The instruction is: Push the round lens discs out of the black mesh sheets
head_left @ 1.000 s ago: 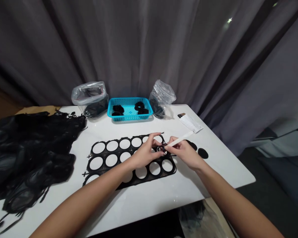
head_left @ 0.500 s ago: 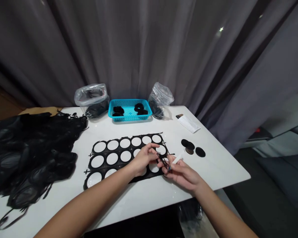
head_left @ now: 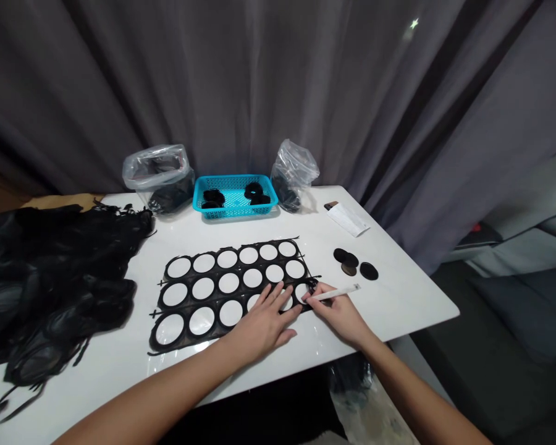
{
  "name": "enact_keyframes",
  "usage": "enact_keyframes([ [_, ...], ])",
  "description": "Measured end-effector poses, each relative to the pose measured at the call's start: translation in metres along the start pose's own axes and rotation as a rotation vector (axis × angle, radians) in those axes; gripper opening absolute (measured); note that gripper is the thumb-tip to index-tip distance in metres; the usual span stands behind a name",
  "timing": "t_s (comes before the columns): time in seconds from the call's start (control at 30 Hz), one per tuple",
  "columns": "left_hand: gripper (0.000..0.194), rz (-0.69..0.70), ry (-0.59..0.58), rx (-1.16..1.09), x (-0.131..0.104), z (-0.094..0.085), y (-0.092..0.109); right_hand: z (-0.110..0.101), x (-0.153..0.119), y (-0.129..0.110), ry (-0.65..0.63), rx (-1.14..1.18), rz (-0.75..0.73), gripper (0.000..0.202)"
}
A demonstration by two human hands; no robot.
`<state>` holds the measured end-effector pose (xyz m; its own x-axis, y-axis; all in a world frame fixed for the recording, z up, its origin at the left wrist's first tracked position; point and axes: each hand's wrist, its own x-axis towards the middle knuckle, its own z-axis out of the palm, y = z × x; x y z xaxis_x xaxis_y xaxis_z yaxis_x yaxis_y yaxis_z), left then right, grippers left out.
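A black sheet (head_left: 216, 277) with rows of round cut-outs lies flat on the white table (head_left: 398, 306), whose surface shows through the holes. My left hand (head_left: 263, 322) rests palm down over its lower right part, fingers spread, hiding some of the holes. At the sheet's lower right corner, my right hand (head_left: 343, 316) grips a slim white pen-like tool (head_left: 337, 292); its tip is hidden by the fingers near the last hole. Thin black strips (head_left: 312, 285) bunch up beside those fingertips.
Several black discs (head_left: 369, 271) lie to the right. Behind stand a blue basket (head_left: 236, 212) holding black rings, and two clear plastic bags (head_left: 155, 170) (head_left: 294, 164) with black contents. A phone (head_left: 331, 205) lies partly under white paper (head_left: 348, 220). Black scrap sheets (head_left: 50, 266) heap up at left.
My hands have come apart from the strips between them. The left now lies flat on the sheet; the right has turned the tool over and lowered to the sheet's corner.
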<state>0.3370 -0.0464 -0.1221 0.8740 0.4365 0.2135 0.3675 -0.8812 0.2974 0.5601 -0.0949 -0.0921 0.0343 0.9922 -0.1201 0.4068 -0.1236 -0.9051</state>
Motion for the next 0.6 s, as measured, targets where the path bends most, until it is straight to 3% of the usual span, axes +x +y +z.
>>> enact_keyframes([
  [0.33,0.053,0.0,-0.055,0.018,0.003,-0.007,0.001,0.001,0.0,0.007,0.002,-0.15,-0.1,0.018],
  [0.4,0.054,0.0,-0.038,0.003,0.003,-0.007,0.001,0.005,-0.004,0.006,0.019,-0.267,-0.18,0.018],
  [0.5,0.057,-0.005,-0.035,-0.019,0.002,-0.006,0.0,0.008,-0.007,0.004,-0.006,-0.54,-0.416,0.014],
  [0.6,0.054,-0.006,-0.037,-0.037,0.003,-0.005,-0.001,-0.006,0.005,0.007,0.021,-0.758,-0.576,0.012],
])
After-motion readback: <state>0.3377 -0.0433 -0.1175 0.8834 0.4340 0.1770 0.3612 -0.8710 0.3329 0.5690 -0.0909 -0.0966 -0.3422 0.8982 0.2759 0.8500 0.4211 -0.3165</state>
